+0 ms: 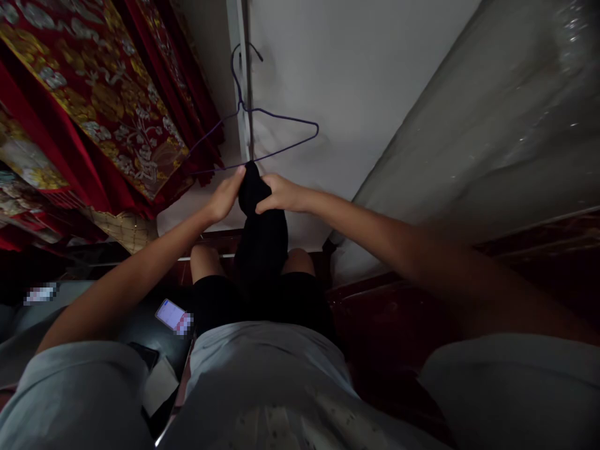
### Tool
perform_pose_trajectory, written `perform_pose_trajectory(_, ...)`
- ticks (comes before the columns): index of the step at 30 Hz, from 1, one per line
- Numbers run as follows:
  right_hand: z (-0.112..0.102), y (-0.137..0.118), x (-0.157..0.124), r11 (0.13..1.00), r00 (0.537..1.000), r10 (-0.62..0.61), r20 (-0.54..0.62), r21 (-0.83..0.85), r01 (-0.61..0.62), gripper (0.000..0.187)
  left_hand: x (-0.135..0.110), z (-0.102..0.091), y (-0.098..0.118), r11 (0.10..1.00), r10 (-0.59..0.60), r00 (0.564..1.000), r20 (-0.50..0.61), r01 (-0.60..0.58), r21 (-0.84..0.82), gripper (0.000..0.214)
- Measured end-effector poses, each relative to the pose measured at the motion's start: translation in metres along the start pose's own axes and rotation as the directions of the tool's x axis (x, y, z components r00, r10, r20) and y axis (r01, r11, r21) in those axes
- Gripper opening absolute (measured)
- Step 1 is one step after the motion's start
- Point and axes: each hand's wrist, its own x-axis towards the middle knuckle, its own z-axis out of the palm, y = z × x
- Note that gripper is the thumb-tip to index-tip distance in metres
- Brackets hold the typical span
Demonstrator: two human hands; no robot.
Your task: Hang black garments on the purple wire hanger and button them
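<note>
A thin purple wire hanger (281, 119) hangs in front of a white wall, hooked at the top near a pale vertical strip. A black garment (261, 231) is draped over the hanger's bottom bar and falls down toward my knees. My left hand (225, 195) pinches the top of the black garment from the left, fingers closed on the cloth at the bar. Opposite it, my right hand (280, 194) grips the same fold from the right, fingers curled over it. The two hands almost touch.
Red and gold patterned fabric (94, 94) hangs at the left. A grey plastic-covered surface (487, 125) fills the right. A lit phone (169, 312) lies on a dark surface by my left thigh. Dark red wood (389, 312) runs low on the right.
</note>
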Motion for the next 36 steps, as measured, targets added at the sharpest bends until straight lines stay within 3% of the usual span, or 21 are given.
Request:
perform_pose_trajectory(2,-0.01,-0.004,0.008,0.977,0.99,-0.127,-0.059,-0.182,0.114,0.026,-0.02,0.002,-0.006,0.972,-0.175,0.951,0.254,0.207,-0.107,0.066)
perform_pose_trajectory(4,-0.022,-0.001,0.021,0.936,0.962,-0.228,-0.148,-0.306,0.174,0.029,-0.038,0.003,-0.011,0.946,-0.299,0.846,0.442,0.325,0.017,0.053)
perform_pose_trajectory(6,-0.035,0.01,0.038,0.913,0.933,-0.257,-0.25,-0.38,0.15,0.036,-0.05,-0.002,-0.016,0.898,-0.431,0.763,0.481,0.311,0.311,0.04)
perform_pose_trajectory(7,-0.041,0.018,0.045,0.91,0.924,-0.239,-0.299,-0.401,0.106,0.039,-0.054,-0.006,-0.018,0.847,-0.491,0.743,0.454,0.285,0.45,0.038)
perform_pose_trajectory(9,-0.052,0.037,0.057,0.908,0.92,-0.137,-0.367,-0.418,-0.031,0.034,-0.055,-0.018,-0.022,0.752,-0.544,0.757,0.361,0.25,0.611,0.035)
perform_pose_trajectory(12,-0.063,0.063,0.063,0.879,0.901,0.053,-0.431,-0.408,-0.247,0.016,-0.046,-0.043,-0.027,0.743,-0.462,0.854,0.239,0.226,0.63,0.019)
perform_pose_trajectory(14,-0.069,0.071,0.059,0.87,0.863,0.068,-0.501,-0.394,-0.297,0.014,-0.036,-0.061,-0.029,0.754,-0.402,0.9,0.169,0.221,0.619,0.014)
perform_pose_trajectory(16,-0.076,0.071,0.053,0.873,0.82,0.027,-0.572,-0.385,-0.298,0.015,-0.025,-0.078,-0.03,0.764,-0.39,0.912,0.128,0.243,0.597,0.017)
perform_pose_trajectory(20,-0.089,0.059,0.038,0.836,0.766,0.027,-0.642,-0.406,-0.37,0.022,-0.011,-0.094,-0.026,0.811,-0.475,0.86,0.188,0.344,0.473,0.03)
perform_pose_trajectory(25,-0.101,0.051,0.023,0.809,0.754,-0.005,-0.657,-0.446,-0.383,0.024,-0.017,-0.081,-0.013,0.82,-0.572,0.735,0.363,0.521,0.237,0.022)
perform_pose_trajectory(28,-0.105,0.054,0.019,0.835,0.748,-0.011,-0.664,-0.417,-0.358,0.016,-0.02,-0.075,-0.01,0.835,-0.543,0.681,0.491,0.5,0.229,0.026)
perform_pose_trajectory(30,-0.106,0.056,0.018,0.847,0.745,-0.017,-0.666,-0.405,-0.343,0.013,-0.018,-0.074,-0.014,0.864,-0.502,0.721,0.477,0.429,0.262,0.025)
perform_pose_trajectory(34,-0.106,0.055,0.018,0.846,0.739,-0.037,-0.673,-0.415,-0.335,0.011,-0.005,-0.08,-0.026,0.834,-0.419,0.879,0.227,0.274,0.478,0.022)
perform_pose_trajectory(36,-0.104,0.055,0.017,0.842,0.734,-0.033,-0.679,-0.415,-0.346,0.01,0.001,-0.085,-0.027,0.789,-0.299,0.948,0.112,0.179,0.588,0.026)
